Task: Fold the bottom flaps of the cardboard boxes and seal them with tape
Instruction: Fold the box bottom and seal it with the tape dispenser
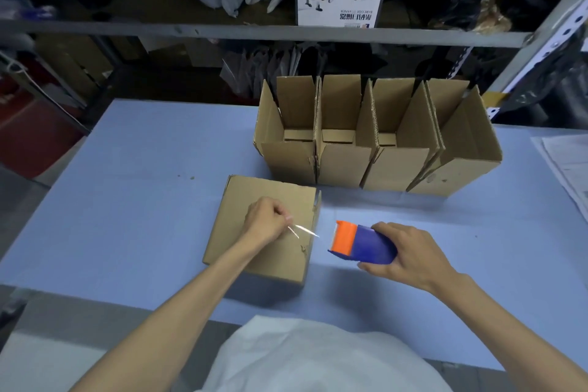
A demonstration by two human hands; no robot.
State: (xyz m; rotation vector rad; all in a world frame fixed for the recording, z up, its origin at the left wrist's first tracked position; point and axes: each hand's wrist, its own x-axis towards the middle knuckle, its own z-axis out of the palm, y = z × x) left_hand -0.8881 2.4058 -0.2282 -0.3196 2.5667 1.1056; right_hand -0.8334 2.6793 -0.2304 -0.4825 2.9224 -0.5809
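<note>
Four open boxes on blue table below shelving; left fingers pinch tape, right fingers clamp dispenser.

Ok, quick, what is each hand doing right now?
Left hand: closed, pinching the clear tape end above the flat-topped brown cardboard box.
Right hand: closed on the blue and orange tape dispenser.

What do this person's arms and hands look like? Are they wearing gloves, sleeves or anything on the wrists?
Both the left hand and the right hand are bare, with no gloves. The forearms are uncovered right up to the bottom edge of the picture, and no watch, ring or band shows. A white garment covers the body below.
</note>
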